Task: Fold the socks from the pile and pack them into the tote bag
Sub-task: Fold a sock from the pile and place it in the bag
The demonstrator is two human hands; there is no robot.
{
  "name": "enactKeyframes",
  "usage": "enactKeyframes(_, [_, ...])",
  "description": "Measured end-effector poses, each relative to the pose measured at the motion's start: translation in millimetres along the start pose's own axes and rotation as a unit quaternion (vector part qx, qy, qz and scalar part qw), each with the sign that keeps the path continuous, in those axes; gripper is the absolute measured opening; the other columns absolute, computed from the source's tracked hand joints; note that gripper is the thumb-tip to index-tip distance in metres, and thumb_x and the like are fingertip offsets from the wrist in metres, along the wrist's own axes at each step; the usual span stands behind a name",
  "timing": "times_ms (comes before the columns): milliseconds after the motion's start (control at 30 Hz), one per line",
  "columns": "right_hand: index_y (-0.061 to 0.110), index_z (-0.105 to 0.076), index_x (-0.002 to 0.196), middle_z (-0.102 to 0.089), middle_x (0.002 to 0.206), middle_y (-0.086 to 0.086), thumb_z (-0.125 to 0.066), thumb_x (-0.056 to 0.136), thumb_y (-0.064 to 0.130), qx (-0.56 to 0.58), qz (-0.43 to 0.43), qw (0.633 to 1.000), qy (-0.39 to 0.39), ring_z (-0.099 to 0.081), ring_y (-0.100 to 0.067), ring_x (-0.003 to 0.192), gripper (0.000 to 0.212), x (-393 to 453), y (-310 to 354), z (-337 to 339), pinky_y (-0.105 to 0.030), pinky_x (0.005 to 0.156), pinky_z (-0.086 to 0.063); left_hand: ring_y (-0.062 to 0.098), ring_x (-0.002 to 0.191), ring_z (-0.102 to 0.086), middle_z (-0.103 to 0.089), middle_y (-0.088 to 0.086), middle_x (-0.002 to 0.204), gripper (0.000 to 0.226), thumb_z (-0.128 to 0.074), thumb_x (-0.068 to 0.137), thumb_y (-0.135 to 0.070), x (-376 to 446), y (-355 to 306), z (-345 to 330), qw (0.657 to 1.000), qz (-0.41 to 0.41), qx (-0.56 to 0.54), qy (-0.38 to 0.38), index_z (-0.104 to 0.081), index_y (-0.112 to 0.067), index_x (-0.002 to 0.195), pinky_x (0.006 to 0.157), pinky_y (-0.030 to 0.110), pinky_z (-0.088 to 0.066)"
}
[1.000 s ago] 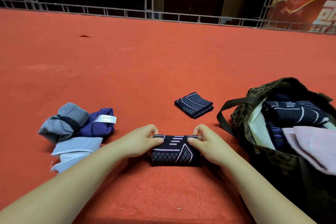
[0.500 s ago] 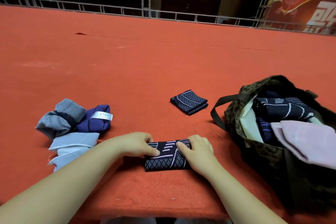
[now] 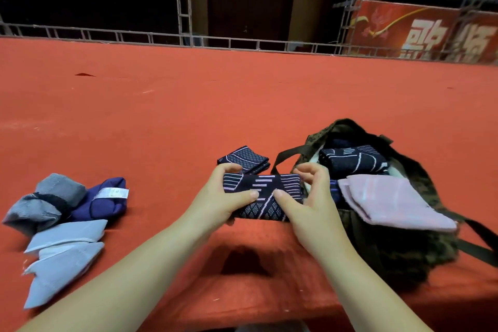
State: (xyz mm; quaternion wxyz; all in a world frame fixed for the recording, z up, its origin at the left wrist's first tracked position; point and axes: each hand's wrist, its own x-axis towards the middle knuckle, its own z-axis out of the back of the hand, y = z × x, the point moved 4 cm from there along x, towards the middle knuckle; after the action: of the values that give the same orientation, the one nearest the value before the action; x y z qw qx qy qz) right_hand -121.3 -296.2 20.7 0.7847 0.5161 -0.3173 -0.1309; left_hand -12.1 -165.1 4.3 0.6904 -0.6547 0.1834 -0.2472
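— Where is the sock being worked on?

— A folded navy patterned sock [image 3: 262,197] is lifted off the red carpet [image 3: 242,105], just left of the tote bag [image 3: 398,250], with its shadow on the carpet beneath it.

— Who has it?

— Both hands. The left hand [image 3: 223,197] grips its left end, thumb across the front and fingers curled behind the top edge. The right hand [image 3: 310,197] grips the right end the same way, thumb on the front, fingers hooked over the far side next to the bag's mouth.

— And the bag?

— It stands open on the carpet. A dark sock with white lines [image 3: 353,160] sits inside at the top, and a pale pink fabric piece [image 3: 390,202] lies over the near rim. One bag strap [image 3: 287,156] loops out to the left of the bag.

— Anything else near the bag?

— Another folded navy sock [image 3: 244,158] lies on the carpet just left of the strap, beyond the held one. Well to the left of the bag is the pile: a grey sock [image 3: 45,202], a purple sock with a white label [image 3: 105,201] and light blue socks [image 3: 62,253].
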Motion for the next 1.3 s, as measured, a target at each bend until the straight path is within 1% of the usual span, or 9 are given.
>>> enactKeyframes(133, [0.047, -0.038, 0.094, -0.052, 0.113, 0.007, -0.067, 0.07, 0.037, -0.051, 0.032, 0.998, -0.033, -0.058, -0.015, 0.101, 0.039, -0.7, 23.3, 49.2, -0.035, 0.088, -0.047, 0.011, 0.054, -0.047, -0.06, -0.003, 0.086, 0.055, -0.073, 0.062, -0.035, 8.8, -23.0, -36.7, 0.999, -0.03, 0.004, 0.015, -0.046, -0.041, 0.109, 0.042, 0.024, -0.035])
enactKeyframes(267, [0.037, -0.045, 0.083, -0.058, 0.111, -0.015, -0.072, 0.074, 0.031, -0.04, -0.032, 0.998, -0.036, -0.066, -0.035, 0.074, 0.029, 6.2, 24.9, 103.1, -0.047, 0.058, -0.055, 0.004, 0.065, -0.055, -0.059, -0.008, 0.097, 0.058, -0.078, 0.071, -0.029, 17.9, -40.0, -85.8, 0.996, -0.069, -0.001, 0.049, -0.043, -0.038, 0.117, 0.053, 0.019, -0.043])
enactKeyframes(433, [0.023, -0.052, 0.085, -0.064, 0.094, 0.0, -0.074, 0.077, 0.019, -0.143, -0.01, 0.985, -0.092, -0.058, -0.01, 0.068, 0.024, 25.0, 23.8, 166.6, -0.018, 0.06, -0.044, 0.011, 0.094, -0.062, -0.056, -0.001, 0.116, 0.049, -0.074, 0.078, -0.02, 33.4, -57.4, -131.5, 0.994, -0.095, -0.023, 0.057, -0.046, -0.035, 0.115, 0.059, 0.021, -0.05])
enactKeyframes(567, [0.015, -0.058, 0.088, -0.064, 0.101, -0.005, -0.073, 0.079, 0.008, 0.038, -0.082, 0.993, -0.074, -0.067, -0.021, 0.077, 0.019, 59.2, -6.6, 186.0, -0.037, 0.07, -0.057, 0.013, 0.094, -0.063, -0.054, 0.004, 0.122, 0.04, -0.065, 0.085, -0.007, 54.4, -64.8, -147.0, 0.993, -0.088, -0.051, 0.064, -0.05, -0.022, 0.119, 0.066, 0.029, -0.058])
enactKeyframes(767, [0.006, -0.059, 0.097, -0.059, 0.098, -0.009, -0.062, 0.084, -0.008, 0.129, -0.141, 0.981, -0.019, -0.062, -0.016, 0.076, 0.02, 100.2, -42.7, 181.2, -0.021, 0.063, -0.058, 0.009, 0.094, -0.062, -0.062, -0.004, 0.112, 0.047, -0.067, 0.084, -0.007, 99.6, -58.7, -154.4, 0.995, -0.08, 0.031, 0.045, -0.051, -0.02, 0.126, 0.085, 0.035, -0.055])
enactKeyframes(900, [0.009, -0.064, 0.099, -0.065, 0.096, -0.009, -0.068, 0.082, -0.001, 0.02, -0.113, 0.993, -0.041, -0.062, -0.015, 0.073, 0.02, 117.8, -58.1, 187.8, -0.023, 0.069, -0.057, 0.015, 0.106, -0.06, -0.062, 0.0, 0.122, 0.048, -0.065, 0.085, -0.018, 119.8, -60.4, -164.5, 0.974, -0.103, 0.196, 0.037, -0.051, -0.016, 0.131, 0.095, 0.035, -0.048])
enactKeyframes(1033, [0.016, -0.072, 0.1, -0.065, 0.101, -0.005, -0.062, 0.09, 0.026, -0.321, -0.038, 0.945, 0.052, -0.06, -0.025, 0.101, 0.018, 122.9, -57.6, 188.0, -0.031, 0.087, -0.043, 0.024, 0.115, -0.052, -0.056, 0.003, 0.123, 0.041, -0.054, 0.089, -0.044, 127.8, -66.0, -163.2, 0.868, -0.153, 0.472, 0.008, -0.058, -0.025, 0.125, 0.092, 0.033, -0.042])
enactKeyframes(1167, [0.025, -0.07, 0.108, -0.053, 0.127, 0.002, -0.035, 0.096, 0.047, -0.5, 0.074, 0.861, 0.061, -0.039, -0.025, 0.123, 0.043, 114.7, -39.6, 176.7, -0.036, 0.102, -0.031, 0.025, 0.115, -0.047, -0.054, 0.004, 0.114, 0.04, -0.062, 0.083, -0.047, 148.8, -82.9, -162.9, 0.875, -0.24, 0.419, -0.04, -0.061, -0.029, 0.119, 0.098, 0.035, -0.038])
enactKeyframes(1300, [0.021, -0.051, 0.135, -0.042, 0.146, 0.003, -0.027, 0.101, 0.041, -0.434, 0.084, 0.874, 0.201, -0.029, -0.015, 0.139, 0.046, 105.8, -31.8, 162.5, -0.023, 0.11, -0.017, 0.022, 0.118, -0.044, -0.052, 0.0, 0.12, 0.043, -0.067, 0.08, -0.045, 179.3, -92.6, -188.8, 0.879, -0.246, 0.408, 0.027, -0.06, -0.031, 0.12, 0.103, 0.039, -0.036])
